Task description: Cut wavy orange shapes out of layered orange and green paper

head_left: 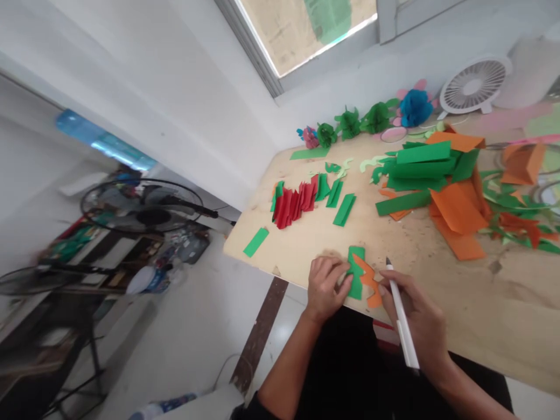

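A folded green paper strip (356, 286) lies at the table's front edge, with a zigzag-cut orange paper piece (366, 273) on its right side. My left hand (326, 286) is closed, its bent fingers and thumb at the strip's left edge. In my right hand (420, 321) is a white pen (401, 324), its dark tip pointing away from me. Right-hand fingertips are close beside the orange piece; whether they touch it I cannot tell.
Behind my hands stand pleated red paper (295, 204) and a loose green strip (345, 210). A pile of green folded paper (422, 166) and orange folded paper (459, 207) lies to the right. Paper turtles (349, 123) and a white fan (475, 86) line the wall.
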Demonstrator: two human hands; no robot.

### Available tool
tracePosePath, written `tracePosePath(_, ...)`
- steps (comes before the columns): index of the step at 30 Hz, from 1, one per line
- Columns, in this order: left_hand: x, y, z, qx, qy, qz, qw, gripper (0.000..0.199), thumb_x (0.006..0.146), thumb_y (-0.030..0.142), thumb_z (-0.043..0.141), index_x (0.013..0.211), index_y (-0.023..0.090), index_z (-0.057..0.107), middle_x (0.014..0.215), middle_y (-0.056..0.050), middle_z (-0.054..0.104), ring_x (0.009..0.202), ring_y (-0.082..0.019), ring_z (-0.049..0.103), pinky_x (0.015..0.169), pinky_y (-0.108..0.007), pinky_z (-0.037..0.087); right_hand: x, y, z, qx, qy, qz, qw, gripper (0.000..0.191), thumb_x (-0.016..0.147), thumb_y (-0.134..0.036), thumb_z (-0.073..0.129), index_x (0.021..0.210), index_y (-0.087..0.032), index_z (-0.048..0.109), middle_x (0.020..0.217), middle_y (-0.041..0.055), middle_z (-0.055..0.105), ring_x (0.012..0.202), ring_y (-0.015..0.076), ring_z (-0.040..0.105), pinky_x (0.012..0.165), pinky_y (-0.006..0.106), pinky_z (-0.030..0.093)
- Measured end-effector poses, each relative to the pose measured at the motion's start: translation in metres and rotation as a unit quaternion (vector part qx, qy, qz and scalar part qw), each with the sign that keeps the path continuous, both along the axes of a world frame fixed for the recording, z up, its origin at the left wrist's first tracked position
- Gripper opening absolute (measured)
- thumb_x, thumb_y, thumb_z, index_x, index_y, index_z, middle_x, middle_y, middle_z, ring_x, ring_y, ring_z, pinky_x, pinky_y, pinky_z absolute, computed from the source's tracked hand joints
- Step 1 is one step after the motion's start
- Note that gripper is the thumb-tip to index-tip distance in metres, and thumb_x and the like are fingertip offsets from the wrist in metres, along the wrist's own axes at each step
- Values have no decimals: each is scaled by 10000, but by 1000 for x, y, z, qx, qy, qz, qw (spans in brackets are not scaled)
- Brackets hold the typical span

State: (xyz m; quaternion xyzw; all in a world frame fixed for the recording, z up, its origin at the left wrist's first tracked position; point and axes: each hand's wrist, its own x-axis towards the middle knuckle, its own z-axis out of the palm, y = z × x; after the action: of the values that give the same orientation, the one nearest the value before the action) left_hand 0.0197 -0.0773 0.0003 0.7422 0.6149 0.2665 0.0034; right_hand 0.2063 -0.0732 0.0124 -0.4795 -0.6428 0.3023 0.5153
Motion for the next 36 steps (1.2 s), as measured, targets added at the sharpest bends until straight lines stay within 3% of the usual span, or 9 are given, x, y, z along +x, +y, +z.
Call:
tracePosePath(11, 2, 0, 0, -24, 38, 16, 999, 190, 880, 286, 554, 986, 223, 698, 1029, -80, 658, 990, -227, 590, 869, -416, 462, 2, -2, -11, -18, 18, 12, 1000, 163, 872, -297, 595, 1026, -272, 641, 929, 23, 731, 798, 182, 715, 681, 271, 591)
tracePosePath(20, -7, -1, -1, -20, -32, -15, 999, 225, 920, 193, 488, 1026, 201, 687, 1030, -80, 658, 997, -212, 578, 888, -405, 461, -3, 0, -4, -34, -25, -36, 998, 180, 861, -355, 601, 983, -242, 669, 844, 26, 729, 725, 171, 700, 675, 280, 572)
tracePosePath(24, -24, 0, 6, -66, -32, -82, 994, 268, 922, 153, 497, 1118, 226, 664, 1099, -64, 661, 1051, -196, 574, 910, -388, 466, -6, 1, 0, -41, -37, -47, 997, 188, 845, -378, 599, 953, -241, 668, 747, 8, 703, 647, 159, 674, 625, 274, 554)
tracePosePath(30, -45, 10, 14, -99, 49, -204, 973, 235, 905, 303, 609, 1131, 272, 667, 1348, -34, 578, 1225, -234, 474, 996, -423, 414, -12, 1, 10, -92, -62, -87, 990, 238, 806, -405, 615, 943, -221, 676, 719, 11, 697, 596, 147, 648, 558, 247, 512)
tracePosePath(36, -46, 19, 6, -80, 36, -227, 970, 238, 929, 371, 578, 1120, 261, 669, 1307, -14, 618, 1226, -226, 481, 1016, -413, 370, -22, 2, 16, -147, -99, -69, 982, 274, 791, -402, 613, 961, -201, 687, 694, 17, 717, 595, 172, 668, 528, 264, 499)
